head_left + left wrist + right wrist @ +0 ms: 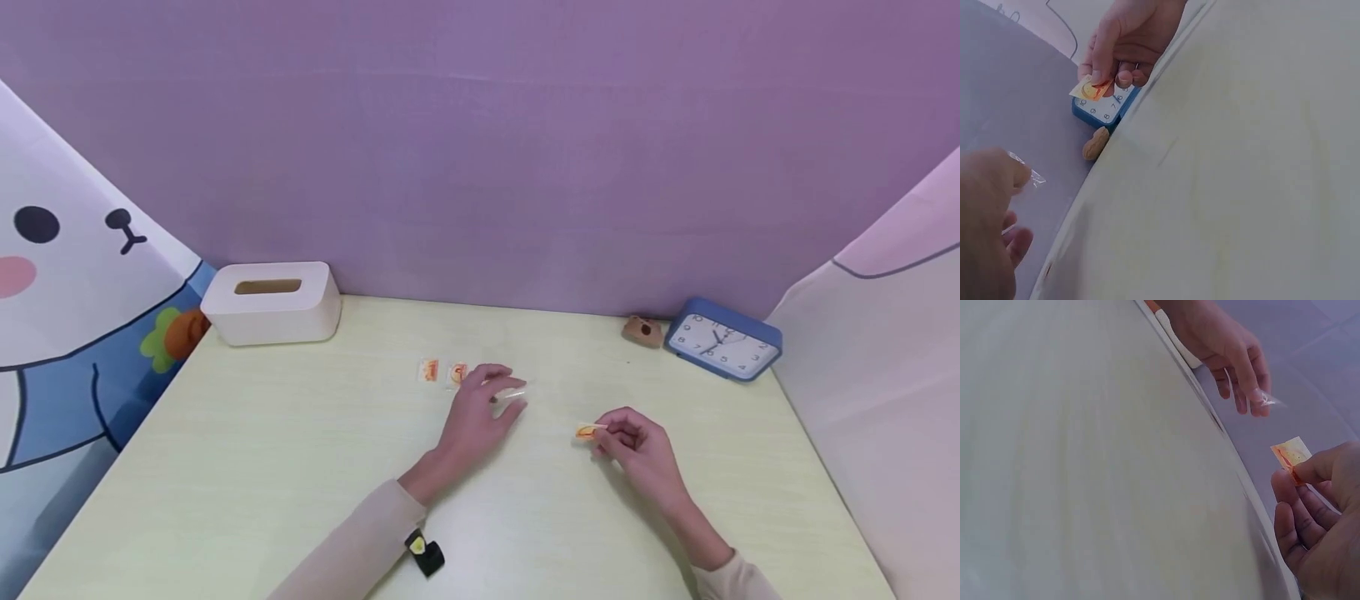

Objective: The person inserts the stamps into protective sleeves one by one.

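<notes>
In the head view, my left hand (pixel 474 417) is over the middle of the table, with a clear plastic piece (pixel 513 394) held at its fingertips. That thin, crinkled film (pixel 1267 399) also shows in the right wrist view. To the right, my right hand (pixel 637 450) pinches a small orange-and-yellow printed card (pixel 587 431) between thumb and fingers. The right wrist view shows this card (pixel 1291 455) tilted up from the fingertips. Two small flat pieces with orange print, a left one (pixel 429 370) and a right one (pixel 457 374), lie just beyond my left hand, which partly covers the right one.
A white tissue box (pixel 272 312) stands at the back left. At the back right are a blue alarm clock (pixel 723 340) and a small brown figure (pixel 642 331). Behind the pale table (pixel 300 467) hangs a purple cloth (pixel 480 167). A black tab (pixel 427 557) sits by my left sleeve.
</notes>
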Tool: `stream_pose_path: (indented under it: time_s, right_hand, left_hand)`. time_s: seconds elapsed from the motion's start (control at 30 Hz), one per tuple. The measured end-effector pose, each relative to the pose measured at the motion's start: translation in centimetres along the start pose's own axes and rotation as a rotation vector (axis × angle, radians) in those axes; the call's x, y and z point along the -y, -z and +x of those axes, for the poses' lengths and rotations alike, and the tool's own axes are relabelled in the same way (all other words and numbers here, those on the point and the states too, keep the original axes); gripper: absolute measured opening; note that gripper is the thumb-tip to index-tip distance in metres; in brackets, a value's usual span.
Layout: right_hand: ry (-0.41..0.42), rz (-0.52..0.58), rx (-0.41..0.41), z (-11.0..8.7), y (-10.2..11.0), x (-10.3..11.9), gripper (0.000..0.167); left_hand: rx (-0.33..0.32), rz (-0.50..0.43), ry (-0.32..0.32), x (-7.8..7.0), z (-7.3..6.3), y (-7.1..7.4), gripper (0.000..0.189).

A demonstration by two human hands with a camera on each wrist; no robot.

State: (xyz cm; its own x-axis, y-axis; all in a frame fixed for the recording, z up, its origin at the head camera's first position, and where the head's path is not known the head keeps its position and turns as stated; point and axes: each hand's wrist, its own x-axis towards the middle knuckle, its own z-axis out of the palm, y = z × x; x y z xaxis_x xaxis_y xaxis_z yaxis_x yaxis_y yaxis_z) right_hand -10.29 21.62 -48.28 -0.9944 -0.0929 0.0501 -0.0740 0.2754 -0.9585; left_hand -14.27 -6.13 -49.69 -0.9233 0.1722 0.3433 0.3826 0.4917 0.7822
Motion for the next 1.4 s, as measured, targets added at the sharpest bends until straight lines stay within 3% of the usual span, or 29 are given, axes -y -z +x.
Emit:
stream_pose_path:
  time_s: [0.13,0.3,0.6,0.9,1.17,1.4]
  right_hand:
    - [-0.006,0.003,-0.003,0.0,-0.2,-0.1,0.007]
    - [-0.010,0.007,0.002,0.0,-0.6,-0.1,0.009]
    - [0.009,0.030,0.019,-0.3,-1.5,0.5,0.009]
    - [0.023,0.049,0.017,-0.5,-3.0,0.7,0.007]
    - [-0.013,0.066,0.009,-0.4,-4.5,1.3,0.009]
    - [0.019,0.078,0.003,-0.1,-5.3,1.7,0.009]
  left_hand:
    - [0.023,-0.184,0.043,-0.4,-0.7,0.5,0.023]
    - [0.061,-0.284,0.103,-0.6,-1.4,1.0,0.026]
    - [0.092,-0.317,0.132,-0.3,-2.4,1.7,0.046]
    - [0.011,-0.324,0.152,0.5,-3.2,2.0,0.002]
    - [0.028,-0.403,0.158,0.5,-3.2,2.1,0.008]
    - [0.055,-0.473,0.186,0.5,-3.2,2.1,0.017]
